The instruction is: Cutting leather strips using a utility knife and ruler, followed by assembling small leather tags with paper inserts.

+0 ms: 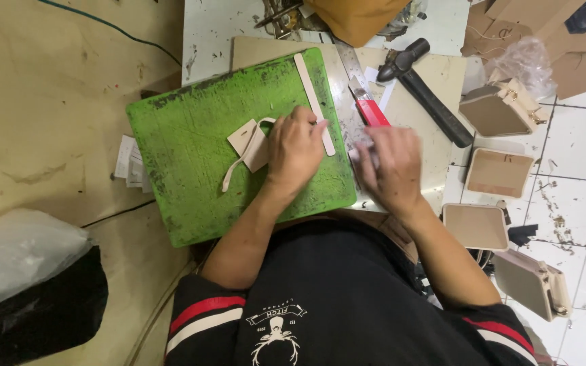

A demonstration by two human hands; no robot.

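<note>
My left hand (296,146) presses flat on beige leather pieces (249,142) lying on a worn green cutting board (191,169). A curved beige strap (239,166) runs out from under that hand toward the lower left. A long straight beige strip (313,102) lies slantwise along the board's right side, ending by my fingertips. My right hand (391,169) is blurred, just right of the board over a pale work surface (442,74). Its fingers reach the lower end of a red-handled knife (372,110). Whether it grips the knife is unclear.
A black hammer (422,85) lies to the upper right. Several beige box-shaped bags and panels (500,173) sit on the white tiled floor (578,142) at the right. A mustard fabric piece (357,20) is at the top, a plastic-wrapped bundle (22,271) at the lower left.
</note>
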